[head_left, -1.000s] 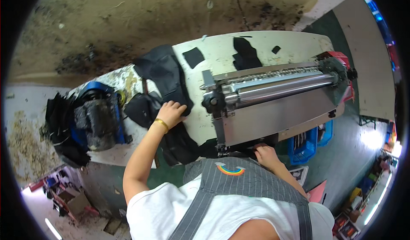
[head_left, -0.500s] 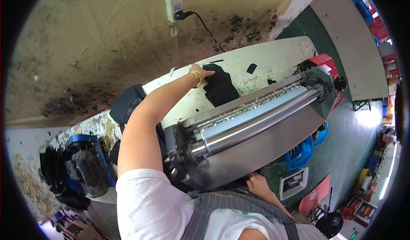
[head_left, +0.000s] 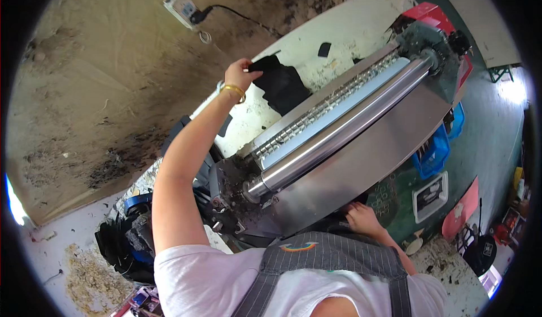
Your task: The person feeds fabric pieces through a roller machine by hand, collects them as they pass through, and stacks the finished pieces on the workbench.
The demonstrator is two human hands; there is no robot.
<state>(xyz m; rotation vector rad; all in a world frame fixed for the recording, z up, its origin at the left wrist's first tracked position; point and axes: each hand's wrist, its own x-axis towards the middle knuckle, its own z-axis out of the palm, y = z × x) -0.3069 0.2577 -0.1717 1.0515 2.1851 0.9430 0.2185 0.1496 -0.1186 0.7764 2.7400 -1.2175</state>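
My left hand (head_left: 241,73), with a gold bangle on the wrist, reaches across the white table (head_left: 350,32) and grips the upper edge of a black leather piece (head_left: 282,85) lying behind the roller machine (head_left: 344,130). My right hand (head_left: 361,218) is low at the front of the machine, under its steel front panel (head_left: 384,153). Its fingers are partly hidden, and I cannot tell whether it holds anything.
More black pieces (head_left: 324,49) lie on the table farther back. A dark pile (head_left: 192,142) sits left of the machine, with a blue motor (head_left: 135,226) below it. A wall socket with a cable (head_left: 183,6) hangs behind. Blue crates (head_left: 435,153) stand on the floor at right.
My left arm has stretched farther toward the back of the table and closed on the black piece. The view has swung, so the machine lies more diagonally. My right hand stays at the machine's front.
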